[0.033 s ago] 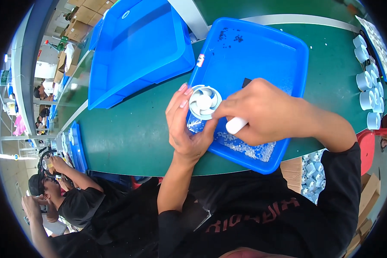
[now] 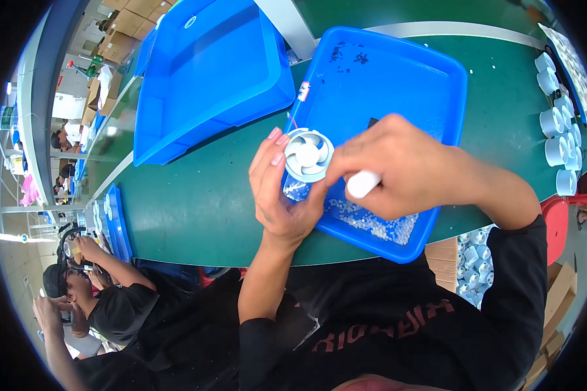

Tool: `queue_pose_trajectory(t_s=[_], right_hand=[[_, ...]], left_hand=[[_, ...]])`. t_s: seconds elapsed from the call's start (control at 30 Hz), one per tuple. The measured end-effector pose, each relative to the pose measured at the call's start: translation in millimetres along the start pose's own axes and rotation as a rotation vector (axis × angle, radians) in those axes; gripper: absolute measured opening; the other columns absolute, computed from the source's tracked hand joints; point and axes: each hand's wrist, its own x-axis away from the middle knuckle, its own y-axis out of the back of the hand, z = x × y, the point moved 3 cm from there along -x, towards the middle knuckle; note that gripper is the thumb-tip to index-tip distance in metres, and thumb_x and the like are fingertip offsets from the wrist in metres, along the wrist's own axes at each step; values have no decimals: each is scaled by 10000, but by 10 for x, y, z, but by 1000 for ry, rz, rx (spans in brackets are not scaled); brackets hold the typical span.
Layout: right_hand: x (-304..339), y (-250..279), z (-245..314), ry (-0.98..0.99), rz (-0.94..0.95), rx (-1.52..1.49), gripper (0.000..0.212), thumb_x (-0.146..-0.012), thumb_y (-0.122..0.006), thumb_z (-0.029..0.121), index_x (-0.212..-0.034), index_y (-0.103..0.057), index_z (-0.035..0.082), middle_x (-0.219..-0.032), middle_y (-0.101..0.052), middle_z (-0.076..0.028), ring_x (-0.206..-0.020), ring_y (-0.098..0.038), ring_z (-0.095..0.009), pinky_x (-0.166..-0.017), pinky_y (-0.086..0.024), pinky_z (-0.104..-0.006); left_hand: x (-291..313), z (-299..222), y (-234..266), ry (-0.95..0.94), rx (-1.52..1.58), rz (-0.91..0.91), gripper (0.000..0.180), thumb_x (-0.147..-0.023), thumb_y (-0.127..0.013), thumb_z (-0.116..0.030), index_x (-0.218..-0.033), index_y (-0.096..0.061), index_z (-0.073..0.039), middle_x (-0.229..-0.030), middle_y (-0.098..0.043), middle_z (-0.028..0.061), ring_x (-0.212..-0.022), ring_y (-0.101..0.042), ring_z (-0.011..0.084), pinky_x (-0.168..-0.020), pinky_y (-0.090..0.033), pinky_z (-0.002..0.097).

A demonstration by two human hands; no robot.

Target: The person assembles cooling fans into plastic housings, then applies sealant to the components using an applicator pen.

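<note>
My left hand (image 2: 277, 195) is closed around a small white round fan (image 2: 310, 155) with curved blades, its bladed face toward me. A thin reddish wire sticks up at the fan's upper left edge. My right hand (image 2: 398, 169) is closed around a white-handled tool (image 2: 363, 184); only the rounded handle end shows, and the working end is hidden. Thumb and forefinger of this hand press at the fan's right rim. Both hands are above the near left part of a shallow blue tray (image 2: 460, 98). Small clear pellets (image 2: 385, 227) lie along the tray's near side.
A deep blue bin (image 2: 209, 111) stands on the green table (image 2: 176, 208) at the left. Several white cups (image 2: 554, 151) line the far right. Dark bits (image 2: 361, 58) sit in the tray's far corner. A box of white parts (image 2: 474, 264) is near my right elbow. Another person (image 2: 104, 293) works at left.
The fan and my left hand have shifted very slightly left, and the thin wire now shows more clearly. The tool's handle end has tilted slightly up and right in my right hand.
</note>
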Motion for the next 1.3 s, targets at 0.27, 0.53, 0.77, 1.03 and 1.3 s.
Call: queue_pose_trajectory(t_s=[0.27, 0.53, 0.77, 1.03, 1.3], right_hand=[[222, -331, 138, -588, -242, -953, 422, -921, -578, 334, -1167, -557, -8, -984, -647, -155, -896, -623, -191, -766, -491, -312], [919, 84, 341, -605, -700, -374, 560, -847, -686, 164, -1351, -467, 60, -1190, -561, -164, -964, -619, -204, -734, -505, -251], [1973, 397, 278, -668, -592, 832, 578, -742, -743, 106, -1283, -541, 99, -1349, -498, -151, -1051, -616, -323, -813, -546, -369], [1978, 530, 336, -567, -646, 814, 600, -717, -742, 43, -1277, -526, 52, -1307, -541, -152, -1112, -595, -309, -818, -553, -342], [2166, 294, 171, -718, -521, 764, 631, -730, -738, 80, -1314, -500, 90, -1346, -527, -58, -1000, -651, -255, -701, -560, -299]], left_hand=[[-5, -257, -28, 125, 84, -105, 728, -804, -734, -226, -1319, -322, 84, -1195, -349, 200, -1093, -512, 368, -896, -501, 445], [-47, -486, -116, -87, 52, 347, 566, -771, -759, -237, -1189, -514, 56, -1125, -497, 206, -1012, -558, 404, -833, -499, 442], [11, -300, -111, 143, 219, 328, 484, -790, -666, -77, -1215, -498, 83, -1069, -593, 231, -940, -601, 336, -817, -503, 389], [67, -275, -89, 246, 281, 384, 394, -882, -536, -44, -1246, -477, 95, -1002, -595, 192, -900, -615, 264, -794, -515, 360], [52, -287, -100, 310, 373, 370, 389, -903, -523, -75, -1255, -477, 83, -972, -612, 179, -890, -617, 254, -765, -519, 346]])
